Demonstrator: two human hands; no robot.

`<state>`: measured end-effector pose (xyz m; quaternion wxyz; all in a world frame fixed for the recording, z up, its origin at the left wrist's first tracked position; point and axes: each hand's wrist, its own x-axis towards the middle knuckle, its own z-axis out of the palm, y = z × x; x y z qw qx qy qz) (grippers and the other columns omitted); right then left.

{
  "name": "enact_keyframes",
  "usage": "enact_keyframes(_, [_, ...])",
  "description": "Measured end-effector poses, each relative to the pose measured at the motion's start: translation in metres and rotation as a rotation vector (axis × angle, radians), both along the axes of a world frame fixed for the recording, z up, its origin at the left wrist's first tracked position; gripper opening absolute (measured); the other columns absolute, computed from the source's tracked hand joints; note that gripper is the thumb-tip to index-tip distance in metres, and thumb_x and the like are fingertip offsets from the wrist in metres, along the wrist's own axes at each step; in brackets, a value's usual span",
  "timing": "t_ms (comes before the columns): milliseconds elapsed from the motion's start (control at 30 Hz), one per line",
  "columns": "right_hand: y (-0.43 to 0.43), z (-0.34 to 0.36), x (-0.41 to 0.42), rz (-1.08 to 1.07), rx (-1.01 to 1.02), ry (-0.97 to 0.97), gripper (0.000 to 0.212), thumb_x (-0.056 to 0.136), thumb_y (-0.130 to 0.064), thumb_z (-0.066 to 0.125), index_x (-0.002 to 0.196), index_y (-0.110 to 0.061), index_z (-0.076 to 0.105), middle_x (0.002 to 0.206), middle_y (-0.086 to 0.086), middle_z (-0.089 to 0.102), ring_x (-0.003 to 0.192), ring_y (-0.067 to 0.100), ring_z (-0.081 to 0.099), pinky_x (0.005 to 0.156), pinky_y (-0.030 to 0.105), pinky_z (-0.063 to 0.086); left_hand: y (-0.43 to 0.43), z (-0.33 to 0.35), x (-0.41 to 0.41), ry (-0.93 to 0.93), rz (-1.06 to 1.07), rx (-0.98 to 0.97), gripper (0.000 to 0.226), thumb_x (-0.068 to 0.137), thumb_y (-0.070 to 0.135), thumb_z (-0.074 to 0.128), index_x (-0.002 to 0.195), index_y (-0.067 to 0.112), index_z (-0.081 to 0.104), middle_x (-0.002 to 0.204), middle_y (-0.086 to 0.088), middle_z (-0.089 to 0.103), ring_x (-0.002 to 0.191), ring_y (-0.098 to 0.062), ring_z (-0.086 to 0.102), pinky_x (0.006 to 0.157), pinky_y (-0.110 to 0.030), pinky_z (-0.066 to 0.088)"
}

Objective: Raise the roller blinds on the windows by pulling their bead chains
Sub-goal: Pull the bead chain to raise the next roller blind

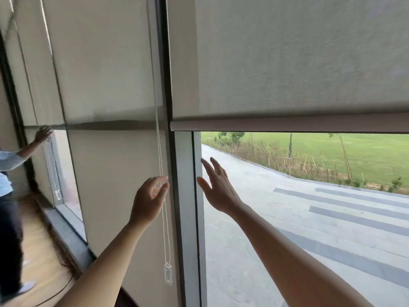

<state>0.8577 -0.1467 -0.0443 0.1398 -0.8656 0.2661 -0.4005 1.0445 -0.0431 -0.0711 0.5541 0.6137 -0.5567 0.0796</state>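
Note:
A pale roller blind (287, 58) on the right window is partly raised; its bottom bar (287, 124) hangs level across the glass. A second blind (106, 63) covers the left window fully. A white bead chain (159, 151) hangs along the dark frame between them, ending in a clear weight (168, 273). My left hand (148, 200) curls loosely at the chain, fingers apart, touching or almost touching it. My right hand (219, 187) is spread flat in front of the right window's frame, holding nothing.
A grey mullion (184, 196) stands between my hands. At far left another person's arm (42, 136) reaches toward a further window. A dark sill (66, 231) and wooden floor (42, 262) run below. Outside lie pavement and grass.

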Motion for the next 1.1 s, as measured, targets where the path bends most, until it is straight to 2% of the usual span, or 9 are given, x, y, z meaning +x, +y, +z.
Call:
enact_keyframes(200, [-0.056, -0.002, 0.100, 0.112, 0.012, -0.007, 0.055, 0.098, -0.040, 0.038, 0.149, -0.031, 0.017, 0.161, 0.004, 0.009, 0.147, 0.029, 0.013, 0.113, 0.050, 0.024, -0.049, 0.000, 0.080, -0.076, 0.076, 0.035, 0.046, 0.082, 0.052, 0.041, 0.110, 0.025, 0.064, 0.109, 0.003, 0.066, 0.083, -0.015, 0.069, 0.076, -0.030, 0.056])
enact_keyframes(300, [-0.090, 0.006, 0.137, 0.154, -0.008, -0.015, 0.053, 0.099, -0.038, 0.036, 0.148, -0.026, 0.021, 0.158, 0.007, 0.022, 0.141, 0.027, 0.027, 0.109, 0.043, 0.033, -0.082, 0.008, 0.119, -0.067, 0.128, 0.009, 0.045, 0.083, 0.047, 0.043, 0.110, 0.019, 0.064, 0.112, -0.002, 0.067, 0.082, -0.017, 0.069, 0.078, -0.034, 0.057])
enact_keyframes(400, [-0.111, 0.017, 0.166, 0.152, -0.032, -0.080, 0.045, 0.098, -0.033, 0.040, 0.141, -0.019, 0.038, 0.131, 0.011, 0.056, 0.112, 0.023, 0.058, 0.090, 0.036, 0.050, -0.110, 0.018, 0.150, -0.042, 0.168, -0.020, 0.029, 0.087, 0.034, 0.051, 0.110, 0.021, 0.064, 0.110, -0.002, 0.069, 0.081, -0.017, 0.070, 0.075, -0.032, 0.056])
enact_keyframes(500, [-0.121, 0.026, 0.194, 0.131, -0.033, -0.183, 0.034, 0.096, -0.030, 0.046, 0.124, -0.015, 0.057, 0.104, 0.010, 0.073, 0.089, 0.022, 0.069, 0.077, 0.037, 0.056, -0.136, 0.019, 0.171, -0.025, 0.139, -0.037, 0.019, 0.090, 0.024, 0.061, 0.109, 0.023, 0.064, 0.108, 0.006, 0.068, 0.086, -0.013, 0.068, 0.071, -0.024, 0.053])
enact_keyframes(633, [-0.127, 0.030, 0.227, 0.128, 0.088, -0.225, 0.032, 0.091, -0.032, 0.058, 0.116, -0.015, 0.066, 0.097, 0.009, 0.076, 0.081, 0.016, 0.070, 0.080, 0.037, 0.058, -0.162, 0.016, 0.188, 0.001, 0.032, -0.024, 0.016, 0.087, 0.029, 0.067, 0.102, 0.027, 0.066, 0.104, 0.013, 0.067, 0.098, -0.005, 0.062, 0.075, -0.028, 0.054])
enact_keyframes(833, [-0.129, 0.035, 0.252, 0.014, 0.117, -0.318, 0.017, 0.085, -0.022, 0.066, 0.094, -0.012, 0.075, 0.084, 0.004, 0.075, 0.073, 0.014, 0.068, 0.072, 0.032, 0.058, -0.173, 0.008, 0.203, -0.072, -0.083, -0.165, 0.012, 0.094, 0.013, 0.054, 0.085, 0.019, 0.059, 0.081, 0.002, 0.065, 0.076, -0.006, 0.062, 0.060, -0.012, 0.046])
enact_keyframes(967, [-0.110, 0.033, 0.264, -0.088, 0.187, -0.436, 0.017, 0.088, -0.020, 0.062, 0.091, -0.009, 0.073, 0.073, -0.001, 0.069, 0.057, 0.002, 0.059, 0.055, 0.015, 0.047, -0.158, -0.014, 0.201, 0.003, -0.162, -0.276, 0.021, 0.091, 0.002, 0.039, 0.078, 0.009, 0.053, 0.062, -0.006, 0.056, 0.059, -0.016, 0.054, 0.052, -0.017, 0.041])
enact_keyframes(1033, [-0.094, 0.037, 0.270, 0.009, 0.333, -0.526, 0.022, 0.093, -0.023, 0.056, 0.093, -0.006, 0.070, 0.071, 0.001, 0.067, 0.049, 0.006, 0.056, 0.046, 0.017, 0.047, -0.145, -0.024, 0.196, 0.040, -0.216, -0.337, 0.021, 0.090, -0.002, 0.037, 0.080, 0.005, 0.055, 0.066, 0.000, 0.056, 0.064, -0.006, 0.057, 0.057, -0.006, 0.042])
enact_keyframes(1100, [-0.077, 0.046, 0.278, 0.157, 0.438, -0.628, 0.026, 0.096, -0.025, 0.049, 0.093, -0.006, 0.067, 0.077, 0.005, 0.067, 0.057, 0.013, 0.058, 0.051, 0.021, 0.049, -0.134, -0.035, 0.190, 0.049, -0.289, -0.354, 0.021, 0.091, 0.000, 0.036, 0.087, 0.003, 0.056, 0.073, 0.001, 0.058, 0.070, -0.004, 0.059, 0.064, -0.004, 0.047])
